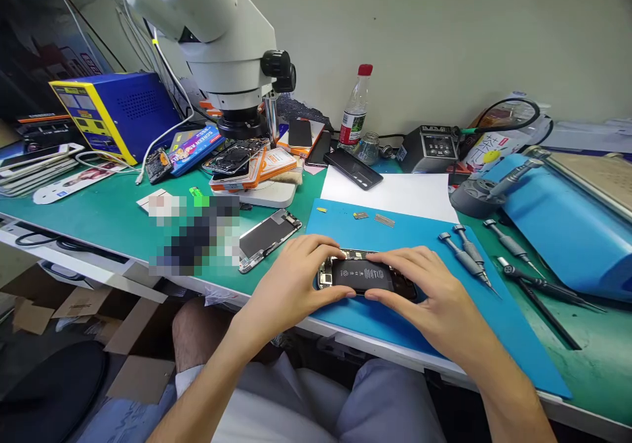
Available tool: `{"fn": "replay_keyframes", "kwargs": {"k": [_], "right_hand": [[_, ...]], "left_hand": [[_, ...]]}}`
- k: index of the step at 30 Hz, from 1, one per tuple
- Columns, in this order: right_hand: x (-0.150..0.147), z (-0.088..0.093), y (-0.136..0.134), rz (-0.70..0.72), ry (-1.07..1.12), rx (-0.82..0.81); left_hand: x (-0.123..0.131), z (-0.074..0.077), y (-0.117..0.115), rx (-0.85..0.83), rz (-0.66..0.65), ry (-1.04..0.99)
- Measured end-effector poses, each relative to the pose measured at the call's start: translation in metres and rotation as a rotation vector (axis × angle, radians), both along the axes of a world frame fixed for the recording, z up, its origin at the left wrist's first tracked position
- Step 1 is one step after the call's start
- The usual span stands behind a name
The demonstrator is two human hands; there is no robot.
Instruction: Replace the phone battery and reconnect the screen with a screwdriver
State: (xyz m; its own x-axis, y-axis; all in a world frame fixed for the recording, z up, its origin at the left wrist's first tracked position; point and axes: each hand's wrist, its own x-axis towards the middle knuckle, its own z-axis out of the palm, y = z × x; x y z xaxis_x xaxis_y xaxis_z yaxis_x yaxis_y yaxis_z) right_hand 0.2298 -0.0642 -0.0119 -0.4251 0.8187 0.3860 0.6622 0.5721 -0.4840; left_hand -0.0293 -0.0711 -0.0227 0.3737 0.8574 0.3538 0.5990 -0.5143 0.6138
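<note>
An opened smartphone (363, 274) lies crosswise at the front of the blue mat (385, 318), its black battery and inner parts facing up. My left hand (301, 275) grips its left end, fingers along the far edge and thumb on the near edge. At the other end my right hand (424, 285) holds it the same way. Both thumbs nearly meet at the near side. Left of the mat rests a detached phone screen (269, 237), its back side up. Small metal plates (384, 220) sit on the mat beyond the phone.
Several screwdrivers (464, 259) and tweezers (548, 285) lie at the right. A microscope (222, 48) rises at the back left, above stacked phones and boxes (239, 173). Behind the mat stand a red-capped bottle (354, 107) and a black device (428, 148). A blurred patch hides part of the table.
</note>
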Motion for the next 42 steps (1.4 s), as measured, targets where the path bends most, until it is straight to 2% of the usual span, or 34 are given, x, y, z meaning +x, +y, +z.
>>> {"fn": "replay_keyframes", "kwargs": {"k": [19,27,35,42], "right_hand": [[0.0011,-0.0044,0.0013,-0.015,-0.128,0.046],[0.0017,-0.004,-0.0003,-0.017,-0.126,0.017],[-0.0003,-0.003,-0.0011,-0.015,-0.138,0.062],[-0.0002,-0.0034,-0.0007,-0.061,-0.121,0.064]], "left_hand": [[-0.0011,-0.0024,0.0018,-0.044,0.031,-0.069],[-0.0001,-0.0026,0.0017,-0.047,0.041,-0.078],[-0.0006,-0.0011,0.0021,-0.078,0.036,-0.075],[-0.0002,-0.0012,0.001,-0.083,0.039,-0.083]]}}
